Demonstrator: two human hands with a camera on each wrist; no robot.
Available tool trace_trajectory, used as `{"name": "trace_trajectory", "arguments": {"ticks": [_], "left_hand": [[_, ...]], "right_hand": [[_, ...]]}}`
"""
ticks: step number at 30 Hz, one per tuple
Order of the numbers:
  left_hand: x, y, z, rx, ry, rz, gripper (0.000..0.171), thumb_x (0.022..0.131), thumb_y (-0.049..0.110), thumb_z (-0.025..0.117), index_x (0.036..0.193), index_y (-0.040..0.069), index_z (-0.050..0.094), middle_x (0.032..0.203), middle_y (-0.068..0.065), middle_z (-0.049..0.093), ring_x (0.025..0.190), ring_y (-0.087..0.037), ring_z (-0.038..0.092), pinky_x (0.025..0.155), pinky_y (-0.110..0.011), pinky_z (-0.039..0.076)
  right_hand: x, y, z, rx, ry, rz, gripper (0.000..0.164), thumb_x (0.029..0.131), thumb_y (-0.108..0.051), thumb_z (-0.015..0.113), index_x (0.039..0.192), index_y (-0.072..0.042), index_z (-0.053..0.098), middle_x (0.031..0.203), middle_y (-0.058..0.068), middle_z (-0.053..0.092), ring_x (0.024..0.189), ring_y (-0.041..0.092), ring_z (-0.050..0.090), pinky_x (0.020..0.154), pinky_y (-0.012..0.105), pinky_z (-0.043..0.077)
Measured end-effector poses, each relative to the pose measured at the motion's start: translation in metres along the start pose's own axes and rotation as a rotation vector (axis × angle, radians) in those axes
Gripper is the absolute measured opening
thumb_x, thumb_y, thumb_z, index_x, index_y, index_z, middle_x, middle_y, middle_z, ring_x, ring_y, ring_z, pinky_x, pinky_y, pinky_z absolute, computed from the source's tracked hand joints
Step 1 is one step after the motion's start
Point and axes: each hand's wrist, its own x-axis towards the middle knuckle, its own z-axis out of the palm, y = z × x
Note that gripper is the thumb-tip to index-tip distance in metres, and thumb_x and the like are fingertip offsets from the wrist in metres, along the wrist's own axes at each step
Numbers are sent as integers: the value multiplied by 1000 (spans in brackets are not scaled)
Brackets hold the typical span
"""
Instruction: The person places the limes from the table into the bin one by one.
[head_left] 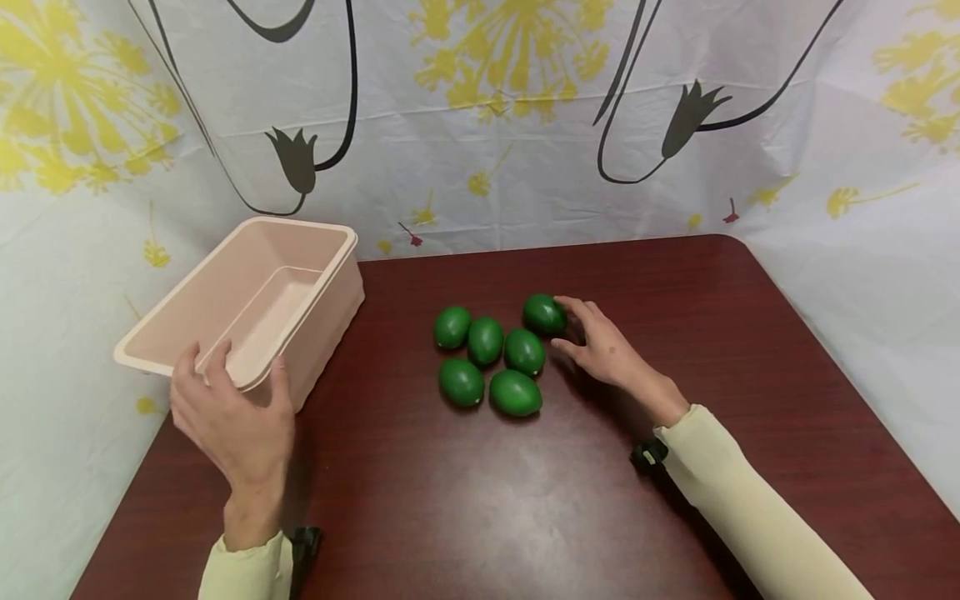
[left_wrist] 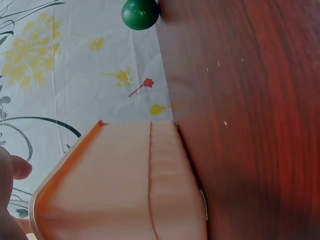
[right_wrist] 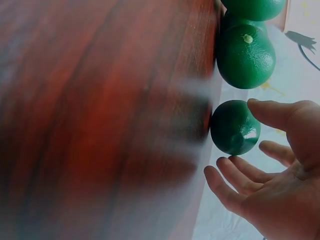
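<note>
Several green limes lie on the dark red-brown table (head_left: 480, 500). My right hand (head_left: 603, 346) is at the farthest-right lime (head_left: 544, 314), its fingers spread and only slightly bent. In the right wrist view the thumb tip overlaps the edge of that lime (right_wrist: 235, 127), and the other fingertips are close beside it. My left hand (head_left: 232, 417) is at the near end of a pale pink plastic bin (head_left: 326, 321), fingers over the rim and thumb apart from them. The left wrist view shows the bin's side wall (left_wrist: 115, 180), with the hand (left_wrist: 7, 185) partly in frame.
Close to the right hand's lime sits another lime (head_left: 524, 352), with more limes grouped left and nearer, including a front one (head_left: 515, 393). Behind the table hangs a white cloth (head_left: 480, 183) with yellow and grey flower prints. The bin stands at the table's left edge.
</note>
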Motion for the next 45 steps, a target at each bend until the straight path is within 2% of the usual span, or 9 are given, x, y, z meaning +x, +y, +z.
{"name": "trace_trajectory", "arguments": {"ticks": [5,12,20,26,30,34,38,42,45], "left_hand": [[-1,-5,-2,0,-15,-39,68,88,49,73,138,5,61,154,-22,46,145,-43,40,117,-61,28],[-4,-11,-5,-3,-36,-82,76,88,56,71,142,5,57,159,-21,41,149,-40,37,109,-66,33],[-3,-14,-7,-22,-49,-123,81,91,56,66,148,1,50,164,-22,36,152,-41,35,118,-63,33],[-4,-14,-7,-18,-70,-159,86,92,58,66,152,1,44,165,-20,34,153,-38,35,112,-68,35],[-5,-14,-7,-10,-72,-176,89,91,59,66,153,2,41,166,-18,34,153,-36,35,109,-70,36],[-5,-15,-8,-3,-77,-183,90,91,61,66,155,3,40,166,-17,34,154,-36,35,111,-69,35],[-6,-15,-8,-1,-80,-191,91,91,61,66,156,4,39,166,-16,34,155,-35,34,112,-68,35],[-6,-15,-8,1,-81,-195,93,91,62,66,158,4,37,167,-15,34,155,-33,34,113,-67,35],[-7,-15,-8,4,-80,-192,93,90,61,67,158,5,37,167,-14,34,155,-33,34,112,-67,35]], "right_hand": [[3,0,0,5,10,-12,70,100,-13,69,160,-6,34,142,27,50,132,46,57,103,60,49],[5,0,2,12,4,2,70,100,-13,69,160,-5,35,140,28,48,131,45,58,101,58,50],[9,2,3,17,6,11,68,99,-16,70,158,-3,37,137,27,51,122,41,58,99,56,50],[12,1,3,15,-21,35,69,100,-21,70,158,-6,37,129,23,56,114,38,60,93,53,50],[15,-1,5,28,-25,50,69,100,-24,70,158,-6,37,127,22,54,112,36,60,91,51,50],[18,-1,5,43,-16,64,72,99,-23,71,160,-5,35,133,25,47,120,40,58,98,54,50],[21,0,5,38,-18,65,79,99,-26,72,163,-7,30,147,27,38,129,41,54,104,58,47],[25,2,5,20,-26,48,83,97,-29,74,165,-11,29,161,23,32,139,42,48,110,60,44],[28,4,4,5,-37,33,83,97,-29,75,164,-13,31,166,19,32,146,42,42,112,61,42]]}}
